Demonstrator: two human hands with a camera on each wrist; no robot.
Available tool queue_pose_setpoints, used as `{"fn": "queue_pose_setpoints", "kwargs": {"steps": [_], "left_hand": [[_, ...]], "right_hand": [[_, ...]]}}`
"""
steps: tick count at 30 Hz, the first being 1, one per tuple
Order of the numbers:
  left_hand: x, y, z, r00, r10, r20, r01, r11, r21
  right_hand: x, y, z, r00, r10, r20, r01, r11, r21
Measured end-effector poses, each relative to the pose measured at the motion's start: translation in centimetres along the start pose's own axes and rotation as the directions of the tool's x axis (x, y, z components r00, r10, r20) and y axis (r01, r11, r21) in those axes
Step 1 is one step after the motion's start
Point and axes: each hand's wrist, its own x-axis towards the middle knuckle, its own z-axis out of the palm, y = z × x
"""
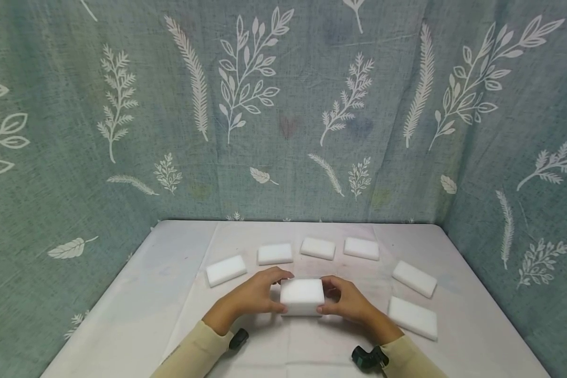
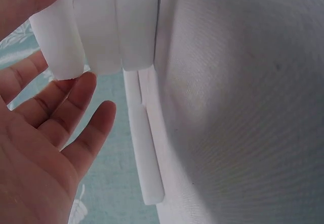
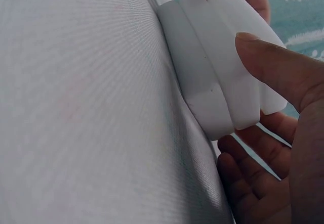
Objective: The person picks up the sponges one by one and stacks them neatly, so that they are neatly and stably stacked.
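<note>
Three white sponge blocks lie stacked flat on the white-covered table in front of me, the top block (image 1: pixel 302 290) hiding most of the others in the head view. My left hand (image 1: pixel 257 294) grips the top block's left end, thumb on the near side and fingers on the far side. At the opposite end, my right hand (image 1: pixel 352 304) holds the same block between thumb and fingers. The left wrist view shows the top block (image 2: pixel 58 39) slightly tilted from the middle block (image 2: pixel 96 27). Beneath these, the bottom block (image 3: pixel 195 77) rests on the cloth.
Several more white blocks lie in an arc around the stack: one far-left block (image 1: pixel 226 270), others along the back such as this block (image 1: pixel 317 248), and a near-right block (image 1: pixel 412 317). A leaf-patterned curtain (image 1: pixel 283 115) encloses the table (image 1: pixel 137 315) at back and sides.
</note>
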Motion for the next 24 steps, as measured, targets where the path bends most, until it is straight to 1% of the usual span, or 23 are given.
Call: {"fn": "queue_pose_setpoints", "kwargs": {"steps": [7, 16, 24], "left_hand": [[0.05, -0.11, 0.05, 1.0, -0.005, -0.001, 0.005, 1.0, -0.002], [0.3, -0.48, 0.27, 1.0, 0.003, 0.003, -0.003, 1.0, 0.003], [0.27, -0.59, 0.35, 1.0, 0.01, 0.003, -0.01, 1.0, -0.001]], "right_hand": [[-0.04, -0.37, 0.02, 1.0, 0.018, 0.003, -0.018, 1.0, -0.02], [0.02, -0.09, -0.03, 1.0, 0.0, -0.005, 0.0, 0.999, -0.037], [0.04, 0.14, 0.02, 1.0, -0.011, -0.007, 0.01, 0.999, -0.044]]}}
